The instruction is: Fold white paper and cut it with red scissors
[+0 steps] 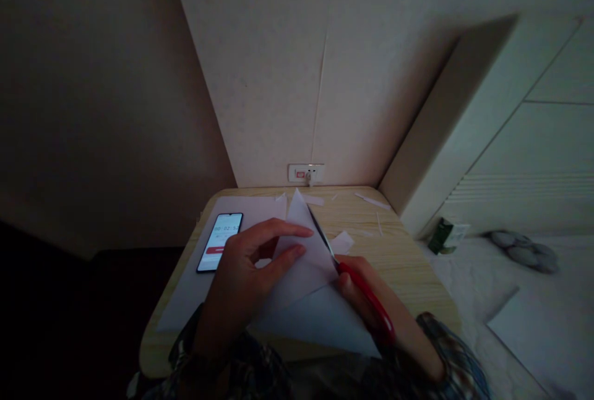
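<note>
Fingers of the left hand (250, 257) hold the pointed white paper (309, 264), thumb and index fingertips set narrow on its face. The right hand (357, 285) grips the red-handled scissors (371, 301); finger placement within the handle is partly hidden. The paper lies over the table (413, 279), with the blades along its right edge; blade opening cannot be determined. Caution: left fingertips sit near the blades, so an inward swing could nick them. Weak finger pressure could let the paper shift, producing a crooked cut. Nearby scraps (343, 242) could snag beneath.
</note>
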A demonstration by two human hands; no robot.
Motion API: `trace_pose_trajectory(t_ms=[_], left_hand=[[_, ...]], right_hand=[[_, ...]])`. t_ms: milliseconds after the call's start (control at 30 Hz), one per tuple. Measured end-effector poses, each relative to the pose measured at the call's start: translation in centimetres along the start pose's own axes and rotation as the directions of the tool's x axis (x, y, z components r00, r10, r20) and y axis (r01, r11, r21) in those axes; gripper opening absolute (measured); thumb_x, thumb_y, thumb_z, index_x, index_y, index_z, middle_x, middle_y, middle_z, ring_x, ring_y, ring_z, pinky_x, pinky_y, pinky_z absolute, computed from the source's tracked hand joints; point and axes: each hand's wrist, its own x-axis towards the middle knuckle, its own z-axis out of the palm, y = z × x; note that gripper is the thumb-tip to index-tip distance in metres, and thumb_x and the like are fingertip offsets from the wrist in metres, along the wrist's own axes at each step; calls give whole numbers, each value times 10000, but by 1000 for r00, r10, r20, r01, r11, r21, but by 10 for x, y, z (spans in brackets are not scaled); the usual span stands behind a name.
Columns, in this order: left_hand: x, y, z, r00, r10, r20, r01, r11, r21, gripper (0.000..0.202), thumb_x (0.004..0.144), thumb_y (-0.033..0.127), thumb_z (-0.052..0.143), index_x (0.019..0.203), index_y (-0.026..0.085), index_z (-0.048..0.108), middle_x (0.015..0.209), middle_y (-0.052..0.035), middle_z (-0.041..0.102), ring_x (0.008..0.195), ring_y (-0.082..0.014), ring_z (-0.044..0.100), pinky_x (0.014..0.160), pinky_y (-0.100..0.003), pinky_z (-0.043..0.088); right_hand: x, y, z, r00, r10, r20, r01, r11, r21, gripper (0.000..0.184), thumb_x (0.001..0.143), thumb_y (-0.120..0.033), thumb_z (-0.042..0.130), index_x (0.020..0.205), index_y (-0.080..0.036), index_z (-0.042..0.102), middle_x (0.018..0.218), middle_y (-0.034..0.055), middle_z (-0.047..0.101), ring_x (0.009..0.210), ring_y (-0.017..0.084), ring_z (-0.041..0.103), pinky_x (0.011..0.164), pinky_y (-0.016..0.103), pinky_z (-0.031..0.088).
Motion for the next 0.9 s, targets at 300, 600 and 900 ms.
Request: trace_pose_trajectory(t_ms=[300,600,900], left_hand=[[0,3,-1,998,-58,22,59,996,-62,148,731,161,617,820,238,705,855,8,705,753,-144,646,643,-226,525],[2,-1,2,996,-62,68,65,997,-46,119,725,171,633,799,227,707,804,19,703,679,-120,620,595,-199,491],[4,-1,2,992,-29,120,28,1000,14,120,729,155,633,800,213,710,805,17,699,717,-119,606,620,-197,472]], right_hand=[[-4,-2,1,998,56,-19,-56,998,7,536,864,-601,314,654,-209,614,612,35,600,586,188,557,519,275,460],[-2,9,5,999,29,32,-31,998,63,582,843,-651,280,643,-210,601,578,21,551,533,176,505,438,256,399],[-3,10,5,999,46,1,-46,998,45,539,871,-605,289,687,-215,614,608,24,568,558,181,513,459,260,413]])
